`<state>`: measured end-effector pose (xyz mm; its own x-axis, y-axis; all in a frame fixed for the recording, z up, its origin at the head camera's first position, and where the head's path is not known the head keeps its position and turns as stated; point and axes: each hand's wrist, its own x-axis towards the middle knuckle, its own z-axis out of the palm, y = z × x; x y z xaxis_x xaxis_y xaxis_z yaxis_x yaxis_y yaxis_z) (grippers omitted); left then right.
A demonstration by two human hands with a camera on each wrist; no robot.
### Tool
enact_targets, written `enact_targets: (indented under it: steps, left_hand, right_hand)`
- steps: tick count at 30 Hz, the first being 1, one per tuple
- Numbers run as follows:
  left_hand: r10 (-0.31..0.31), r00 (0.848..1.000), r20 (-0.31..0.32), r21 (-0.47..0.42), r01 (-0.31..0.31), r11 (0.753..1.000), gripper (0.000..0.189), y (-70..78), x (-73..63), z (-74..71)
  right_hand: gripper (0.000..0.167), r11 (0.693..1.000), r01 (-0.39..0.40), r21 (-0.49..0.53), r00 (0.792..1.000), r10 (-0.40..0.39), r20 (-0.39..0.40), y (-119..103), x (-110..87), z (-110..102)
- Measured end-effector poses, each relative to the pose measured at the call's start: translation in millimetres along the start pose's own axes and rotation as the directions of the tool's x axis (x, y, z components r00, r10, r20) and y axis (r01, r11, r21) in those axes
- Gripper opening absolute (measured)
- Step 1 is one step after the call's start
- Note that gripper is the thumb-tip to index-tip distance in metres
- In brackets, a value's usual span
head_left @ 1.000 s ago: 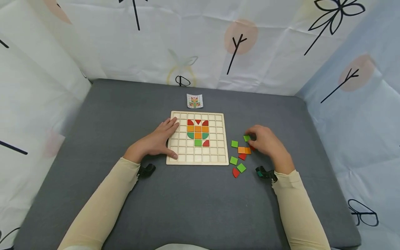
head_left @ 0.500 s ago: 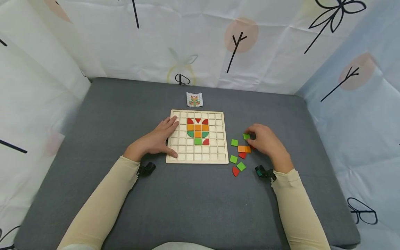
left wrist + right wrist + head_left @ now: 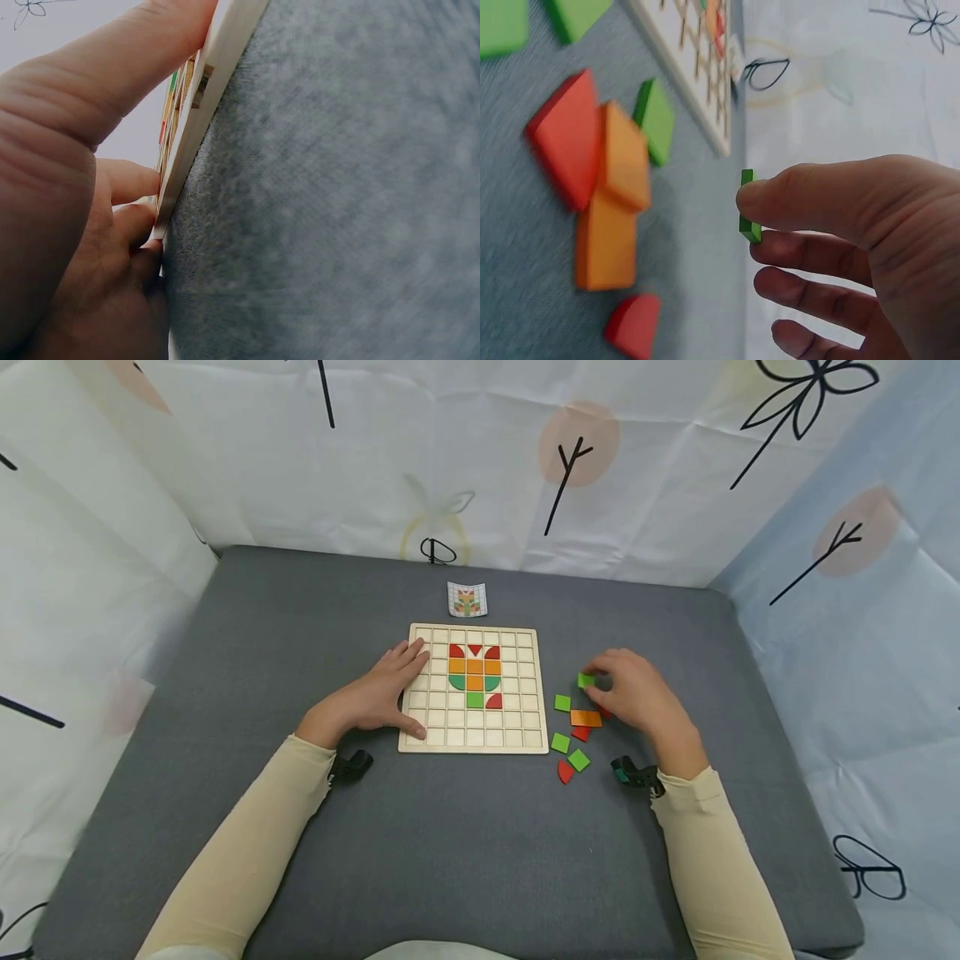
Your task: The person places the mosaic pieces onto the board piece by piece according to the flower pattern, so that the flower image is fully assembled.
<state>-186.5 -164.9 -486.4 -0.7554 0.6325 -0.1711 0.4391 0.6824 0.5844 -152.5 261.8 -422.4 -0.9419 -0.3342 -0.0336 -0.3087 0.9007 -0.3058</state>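
Note:
A wooden grid board (image 3: pixel 517 731) lies on the grey table, with red, orange, green and teal tiles set in its middle squares. My left hand (image 3: pixel 378 693) rests along the board's left edge, fingers spread; in the left wrist view its thumb lies on the rim. To the right of the board, my right hand (image 3: pixel 637 689) pinches a green square tile (image 3: pixel 748 217) between thumb and finger, lifted off the table. Below that hand lie two orange tiles (image 3: pixel 606 247), a red quarter-round tile (image 3: pixel 566 142) and a green tile (image 3: pixel 655 121).
A small printed pattern card (image 3: pixel 467 600) lies behind the board. More loose tiles sit right of the board, among them a green square (image 3: pixel 579 761) and a red quarter-round (image 3: pixel 566 772). White printed cloth (image 3: pixel 337 485) hangs around the table.
My right hand has moved slightly up and to the left with the green tile pinched in it. The left hand stays on the board's edge.

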Motion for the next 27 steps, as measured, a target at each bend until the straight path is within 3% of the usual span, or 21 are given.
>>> enact_targets:
  steps: [7, 17, 27]
  left_hand:
    - [-0.009, 1.0, 0.001, -0.006, 0.009, 1.0, 0.139, 0.3, -1.4, 0.0]
    - [-0.006, 1.0, 0.002, -0.004, 0.006, 1.0, 0.138, -0.5, -0.4, 1.1]
    - [-0.008, 1.0, 0.007, -0.003, 0.008, 1.0, 0.138, -0.5, -0.1, 0.4]
  right_hand:
    - [0.021, 0.998, 0.067, 0.004, 0.997, -0.067, -0.028, -16, 1.4, -4]
    - [0.022, 0.997, 0.08, 0.016, 0.997, -0.08, -0.004, -34, 3.0, 1]
    - [0.025, 0.989, 0.148, 0.02, 0.989, -0.149, 0.011, -56, 10.9, 13]
